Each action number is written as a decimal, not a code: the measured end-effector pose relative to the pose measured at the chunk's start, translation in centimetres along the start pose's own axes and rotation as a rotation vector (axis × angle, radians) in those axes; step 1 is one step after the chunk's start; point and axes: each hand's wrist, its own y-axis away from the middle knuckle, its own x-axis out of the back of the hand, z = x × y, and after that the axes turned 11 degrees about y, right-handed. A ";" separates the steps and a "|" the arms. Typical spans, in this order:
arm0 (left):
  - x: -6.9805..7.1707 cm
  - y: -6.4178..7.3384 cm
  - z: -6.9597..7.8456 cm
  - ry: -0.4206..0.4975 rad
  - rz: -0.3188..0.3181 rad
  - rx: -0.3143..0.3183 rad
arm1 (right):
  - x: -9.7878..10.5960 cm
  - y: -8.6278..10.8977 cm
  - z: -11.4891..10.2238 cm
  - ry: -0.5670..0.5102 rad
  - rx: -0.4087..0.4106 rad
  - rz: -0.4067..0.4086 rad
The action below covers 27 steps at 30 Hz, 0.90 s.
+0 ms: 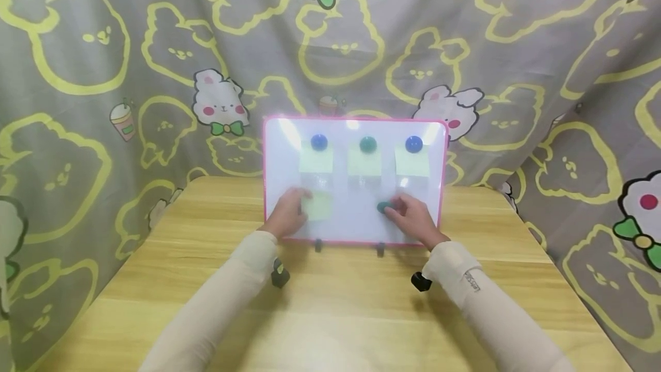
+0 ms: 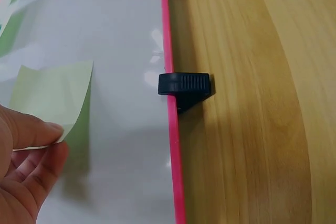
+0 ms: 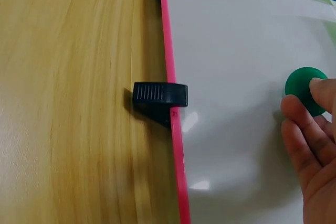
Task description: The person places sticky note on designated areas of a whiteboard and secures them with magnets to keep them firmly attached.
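Note:
A whiteboard [image 1: 356, 217] with a pink frame stands upright on the wooden table. My left hand [image 1: 289, 212] pinches a pale green sticky note [image 1: 319, 205] between thumb and fingers, in front of the board's lower left. In the left wrist view the note [image 2: 55, 90] bends a little, its shadow falling on the board. My right hand [image 1: 413, 217] holds a round green magnet [image 1: 383, 206] at the lower right of the board. Thumb and fingers grip this magnet [image 3: 300, 87] by its edge in the right wrist view; whether it touches the board I cannot tell.
Along the board's top, two blue magnets [image 1: 319, 142] and a green magnet [image 1: 368, 144] hold three pale notes [image 1: 364, 164]. Black clip feet [image 2: 184, 84] grip the lower pink edge. Patterned curtains [image 1: 170, 62] hang behind and beside the wooden table [image 1: 330, 314].

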 end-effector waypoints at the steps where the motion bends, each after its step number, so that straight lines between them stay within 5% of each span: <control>1: 0.0 -0.1 0.1 0.004 0.001 0.010 | -0.1 -0.2 -0.2 -0.004 -0.007 0.002; 7: -0.2 -0.3 0.4 0.024 0.014 0.070 | -0.6 -1.0 -1.5 -0.028 -0.025 0.001; 17: -0.6 -0.4 0.3 0.016 0.018 0.067 | -2.3 -2.2 -3.3 -0.024 0.107 0.088; 27: -0.7 -0.4 0.3 -0.027 0.043 0.035 | -4.4 -2.8 -4.4 -0.061 0.022 0.037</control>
